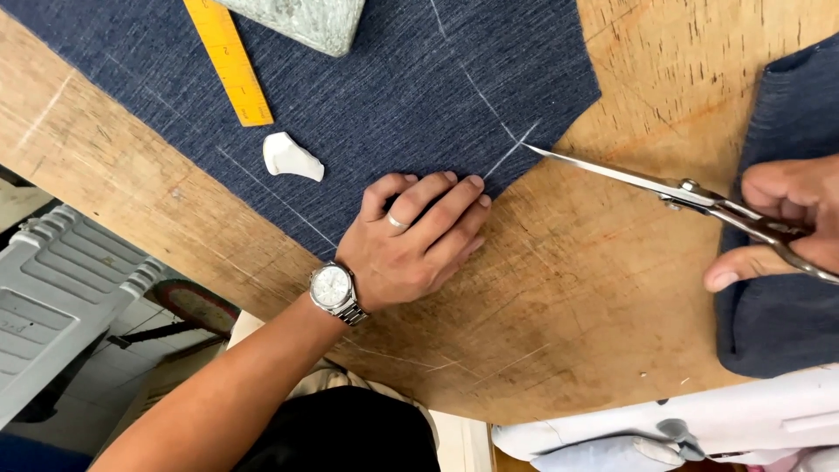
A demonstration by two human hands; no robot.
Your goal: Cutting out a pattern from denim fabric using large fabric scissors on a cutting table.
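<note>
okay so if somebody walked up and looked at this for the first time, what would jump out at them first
Probably the scissors in the right hand, their tip touching the chalk-marked edge of the dark blue cloth mid-frame. Next, the left hand, wearing a wristwatch, pressed flat on the cloth's near edge. Beside it lie a white chalk piece and a yellow ruler further up.

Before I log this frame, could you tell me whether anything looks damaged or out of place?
Nothing stands out. The left hand presses the blue fabric flat on the scratched wooden table; the right hand holds scissors at a chalk line; chalk and ruler lie on the fabric.
</note>
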